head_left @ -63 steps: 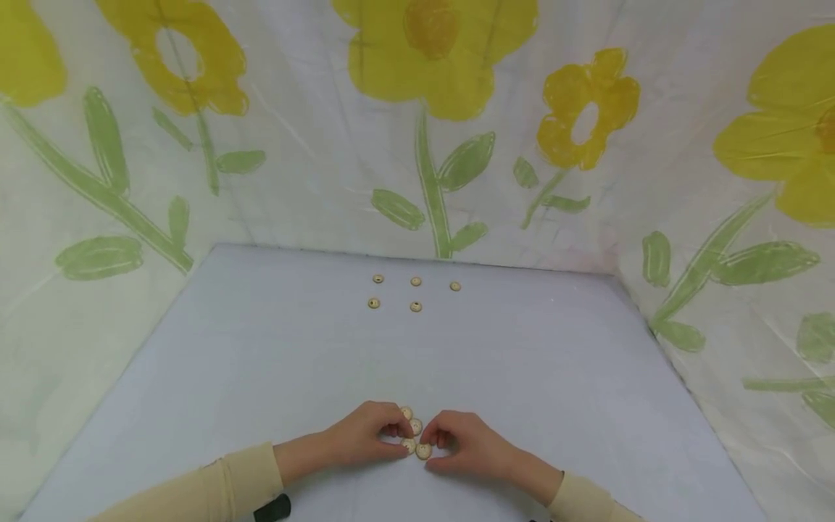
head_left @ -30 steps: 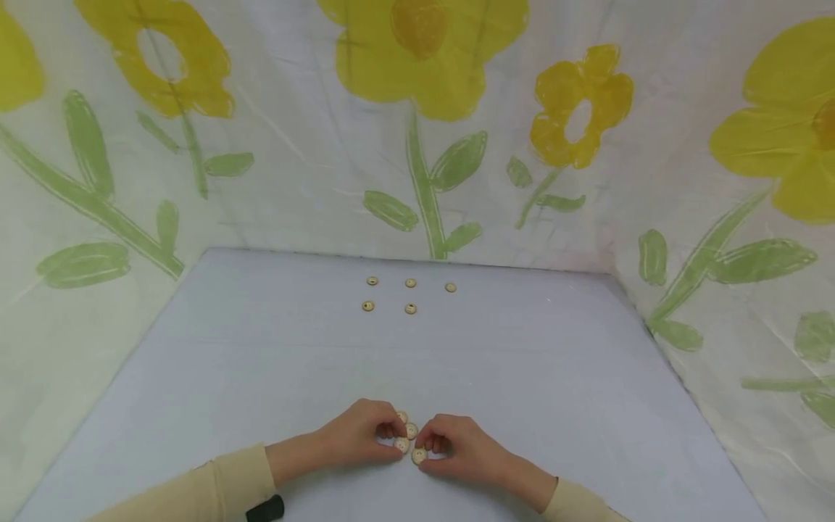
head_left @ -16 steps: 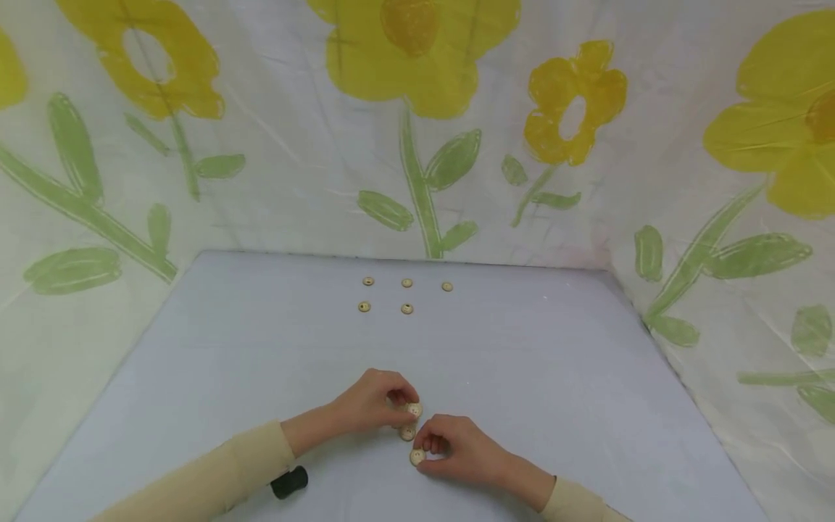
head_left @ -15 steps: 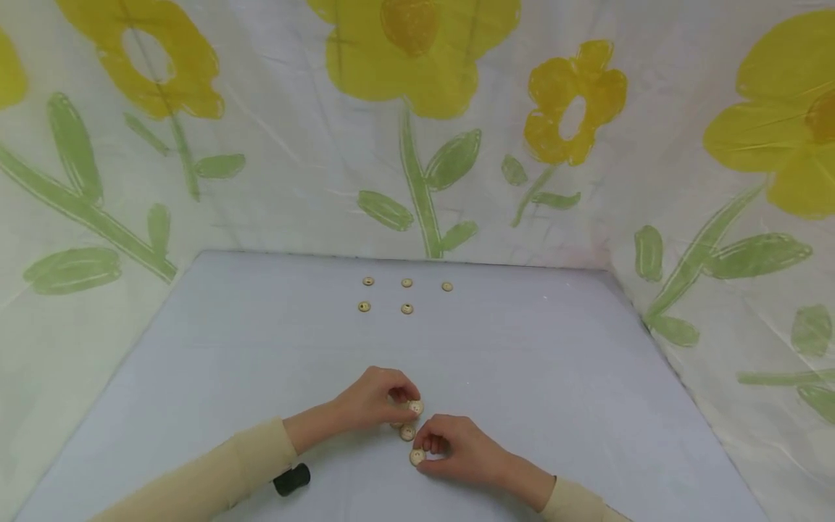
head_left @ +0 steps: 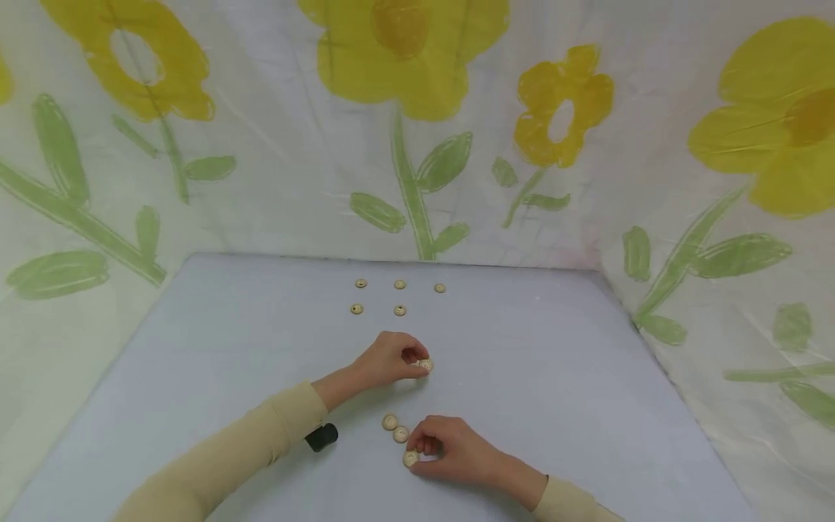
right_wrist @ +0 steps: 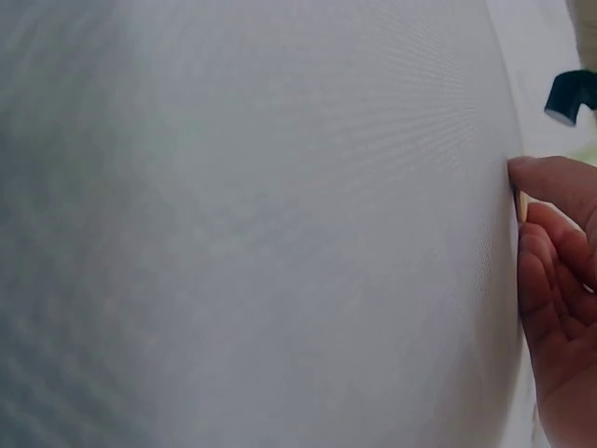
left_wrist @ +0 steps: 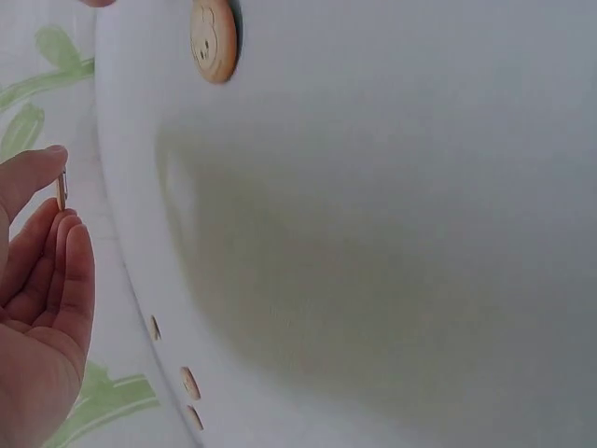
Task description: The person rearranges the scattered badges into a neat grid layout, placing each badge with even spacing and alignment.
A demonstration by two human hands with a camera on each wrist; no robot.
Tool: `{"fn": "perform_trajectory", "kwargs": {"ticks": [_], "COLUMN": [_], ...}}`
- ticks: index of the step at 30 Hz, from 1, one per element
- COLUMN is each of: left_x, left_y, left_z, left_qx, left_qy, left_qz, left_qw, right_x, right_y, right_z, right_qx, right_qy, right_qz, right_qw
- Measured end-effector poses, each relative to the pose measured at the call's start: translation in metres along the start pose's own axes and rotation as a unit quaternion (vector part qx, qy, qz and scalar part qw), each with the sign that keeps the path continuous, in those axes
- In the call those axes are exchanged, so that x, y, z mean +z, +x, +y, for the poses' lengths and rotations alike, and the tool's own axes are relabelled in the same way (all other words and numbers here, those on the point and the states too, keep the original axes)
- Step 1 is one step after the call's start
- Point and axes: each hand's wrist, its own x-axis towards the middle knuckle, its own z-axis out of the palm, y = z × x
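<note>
A: Surface and room?
B: Pale grey surface, white backdrop behind and along both sides, big yellow flowers and green leaves painted on it.
A: Hands?
B: Both pinching, thumb against fingers. Right hand has the right-hand disc, left hand has the left-hand disc. Both pale, round.
A: Places, off the right-hand disc?
B: Loose pair of discs just beyond it, to its left, touching or nearly. Left-hand disc farther beyond. Group of five discs farthest, three behind two. Dark cylinder left of it, by the left sleeve.
A: Wrist views add anything?
B: Left wrist: face-like lines on a nearby disc, left-hand disc edge-on. Right wrist: right-hand disc just a sliver between fingertips.
</note>
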Motion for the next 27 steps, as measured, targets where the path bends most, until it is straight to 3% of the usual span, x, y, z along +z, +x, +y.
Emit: {"fn": "perform_trajectory", "kwargs": {"ticks": [7,15,27], "left_x": [0.004,0.009,0.017], "left_y": [0.018,0.043,0.069], "left_z": [-0.009,-0.015,-0.031], "left_qx": [-0.012,-0.072,-0.12], "left_qy": [0.013,0.017,0.028], "left_qz": [0.028,0.049,0.086], "left_qw": [0.9995,0.9961,0.9887], "right_x": [-0.003,-0.004,-0.001], "right_y": [0.0,-0.001,0.0], "right_z": [-0.001,0.0,-0.001], "right_qx": [0.029,0.017,0.028], "right_qy": [0.008,0.007,0.017], "right_qz": [-0.007,-0.001,-0.004], "right_qw": [1.0,1.0,0.999]}}
